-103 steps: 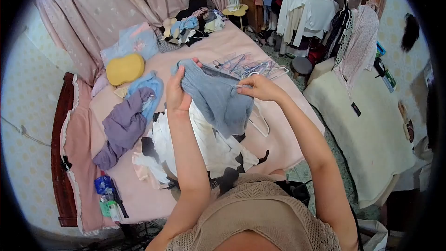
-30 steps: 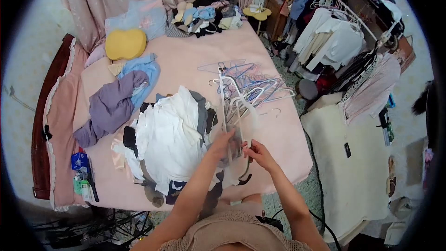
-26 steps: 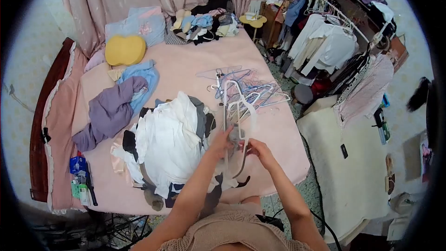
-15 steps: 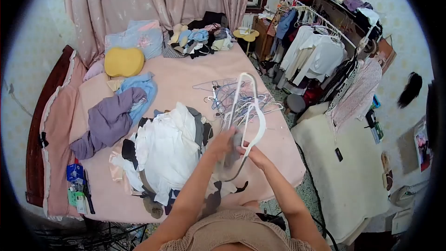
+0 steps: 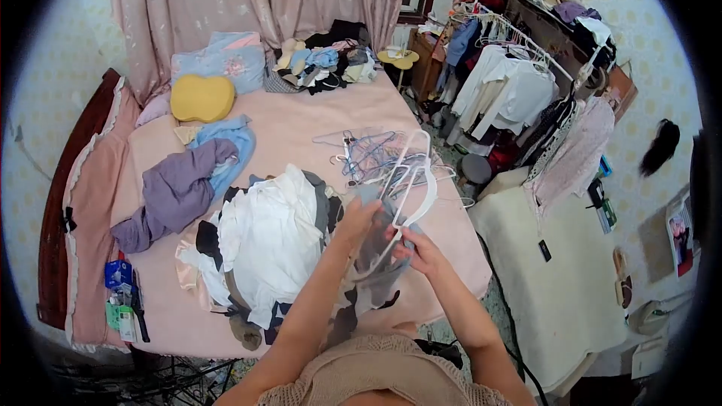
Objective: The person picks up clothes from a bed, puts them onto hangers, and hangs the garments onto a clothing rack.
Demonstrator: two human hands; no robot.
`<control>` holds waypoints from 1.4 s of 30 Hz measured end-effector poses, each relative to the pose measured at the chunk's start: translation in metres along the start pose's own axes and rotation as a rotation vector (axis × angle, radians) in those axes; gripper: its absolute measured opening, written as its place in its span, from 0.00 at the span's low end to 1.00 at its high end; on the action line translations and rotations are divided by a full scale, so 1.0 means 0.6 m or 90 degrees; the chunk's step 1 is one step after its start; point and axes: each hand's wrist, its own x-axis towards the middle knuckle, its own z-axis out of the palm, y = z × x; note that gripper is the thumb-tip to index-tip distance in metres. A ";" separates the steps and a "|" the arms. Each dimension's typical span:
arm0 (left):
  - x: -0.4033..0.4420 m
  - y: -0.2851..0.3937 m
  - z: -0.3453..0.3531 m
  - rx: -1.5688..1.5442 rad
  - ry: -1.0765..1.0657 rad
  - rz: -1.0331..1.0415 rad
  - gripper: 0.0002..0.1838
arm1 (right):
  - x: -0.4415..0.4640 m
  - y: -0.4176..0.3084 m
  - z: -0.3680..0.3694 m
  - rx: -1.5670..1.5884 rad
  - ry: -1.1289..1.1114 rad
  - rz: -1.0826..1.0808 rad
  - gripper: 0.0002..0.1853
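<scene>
My left hand (image 5: 362,219) is closed on a sheer grey garment (image 5: 374,252), which hangs down in front of my body. A white clothes hanger (image 5: 432,199) stands tilted between my hands and reaches up over the bed. My right hand (image 5: 423,252) grips its lower part, with some of the grey cloth around the fingers. The lower part of the hanger shows through the thin fabric. Just beyond my hands lies a tangle of blue, purple and white wire hangers (image 5: 368,158). To the left is a heap of clothes (image 5: 274,233) with a white piece on top.
A purple garment (image 5: 177,188) and a yellow cushion (image 5: 203,98) lie on the pink bed (image 5: 293,124). More clothes (image 5: 323,60) are piled at the back. A loaded clothes rack (image 5: 504,90) and a cream-covered bench (image 5: 541,293) stand at the right.
The hanger has shifted right and tilted lower. The grey garment is more spread out between my hands and now lies around the hanger's lower part.
</scene>
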 end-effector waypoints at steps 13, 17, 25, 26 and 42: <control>-0.003 0.034 -0.043 -0.019 -0.081 -0.060 0.16 | 0.020 -0.044 -0.016 -0.186 0.372 -0.347 0.06; -0.015 0.050 -0.025 0.112 -0.129 -0.068 0.15 | 0.039 -0.029 -0.031 -0.247 0.410 -0.423 0.06; -0.034 0.026 0.036 0.470 -0.116 0.463 0.24 | 0.064 -0.008 0.000 -0.414 0.360 -0.395 0.07; -0.034 0.020 0.035 0.705 0.004 0.616 0.27 | 0.067 -0.006 0.001 -0.411 0.354 -0.427 0.07; -0.020 0.096 -0.093 0.398 0.126 0.317 0.13 | -0.010 -0.120 -0.138 0.302 0.155 -0.297 0.14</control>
